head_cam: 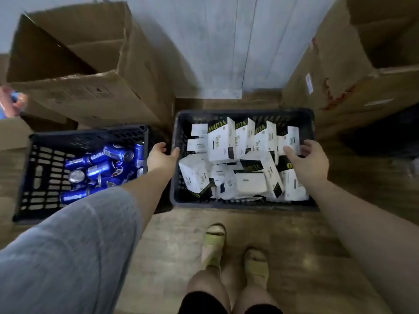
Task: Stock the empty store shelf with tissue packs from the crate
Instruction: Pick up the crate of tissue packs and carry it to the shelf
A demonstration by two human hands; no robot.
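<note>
R hand [309,163] fingers [292,155] spread and loose, tips over the white tissue packs [221,143] at the right end of the dark crate [244,205], maybe brushing one pack's edge, not pinching anything. L hand [162,157] also open, fingers [159,146] slightly curled, thumb at the crate's left rim; can't tell if it's actually touching. Packs sit jumbled inside, some upright at the back, some tipped over in front. Crate's on the wood floor between cardboard boxes [90,64], w/ a second crate of blue cans [102,164] just beside it on the left. No shelf in view. Looks like the very start: either grabbing the crate by both ends or picking the first packs. Next move prob. needs a firm closed grip, then a turn toward the shelf.
</note>
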